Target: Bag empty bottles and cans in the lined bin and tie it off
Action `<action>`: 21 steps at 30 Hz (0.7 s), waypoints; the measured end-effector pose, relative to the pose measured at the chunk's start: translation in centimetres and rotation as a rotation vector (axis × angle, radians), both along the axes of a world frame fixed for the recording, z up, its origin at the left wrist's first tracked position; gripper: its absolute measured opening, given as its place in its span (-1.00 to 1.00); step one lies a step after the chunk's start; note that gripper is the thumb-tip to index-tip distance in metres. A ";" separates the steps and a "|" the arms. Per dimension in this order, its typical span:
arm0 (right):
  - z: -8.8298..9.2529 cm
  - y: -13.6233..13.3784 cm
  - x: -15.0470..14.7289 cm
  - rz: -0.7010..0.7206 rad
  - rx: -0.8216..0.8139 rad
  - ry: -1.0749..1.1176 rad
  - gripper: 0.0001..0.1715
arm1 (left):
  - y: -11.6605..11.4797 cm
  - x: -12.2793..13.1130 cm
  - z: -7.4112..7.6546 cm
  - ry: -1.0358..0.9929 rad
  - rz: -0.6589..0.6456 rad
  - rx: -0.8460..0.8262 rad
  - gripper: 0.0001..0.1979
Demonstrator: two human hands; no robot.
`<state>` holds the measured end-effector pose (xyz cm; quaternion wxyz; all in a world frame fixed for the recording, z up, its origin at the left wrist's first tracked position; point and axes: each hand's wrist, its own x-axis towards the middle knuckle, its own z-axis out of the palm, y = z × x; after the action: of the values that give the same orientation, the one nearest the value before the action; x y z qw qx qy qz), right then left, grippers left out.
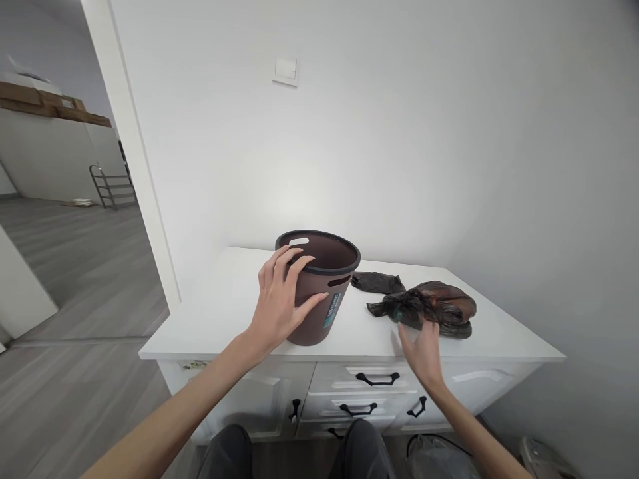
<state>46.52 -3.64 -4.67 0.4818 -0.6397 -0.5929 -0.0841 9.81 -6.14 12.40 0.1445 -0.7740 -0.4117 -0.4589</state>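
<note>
A brown plastic trash bin [327, 251] with a dark rim and a blue label stands on the white cabinet top, tilted slightly in view. My left hand [279, 299] grips it, fingers hooked over the near left rim and thumb pressed on the outer wall. To the right lies a knotted black plastic bag [446, 306], with reddish-brown contents showing through. My right hand [424, 346] is at its near edge, thumb spread away from the fingers. The tips of those fingers are hidden at the plastic. Behind the bin's right side lies a flat, folded piece of black plastic [377, 282].
The white cabinet [239, 286] has drawers and doors with black handles below its top. Behind it rises a white wall with a switch [285, 70]. A doorway on the left shows cardboard boxes [44, 100] and a metal rack [112, 186]. A clear plastic bag [439, 458] sits on the floor.
</note>
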 end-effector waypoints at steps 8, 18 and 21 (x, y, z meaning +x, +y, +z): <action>-3.8 -2.5 -5.6 0.416 -0.324 -0.079 -0.28 | 0.1 -2.1 -5.6 -0.156 -0.033 -0.185 0.12; 1.2 7.5 -10.4 0.253 -0.605 -0.215 -0.22 | 3.3 -5.8 -12.3 -0.077 -0.003 -0.618 0.45; 2.1 9.6 -10.7 0.177 -0.623 -0.221 -0.23 | 3.5 -5.6 -12.6 -0.080 0.036 -0.642 0.41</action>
<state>35.78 6.00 -2.58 0.2015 -0.6893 -0.6919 0.0747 4.16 -2.67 -0.22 -0.1151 -0.7538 -0.5545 -0.3332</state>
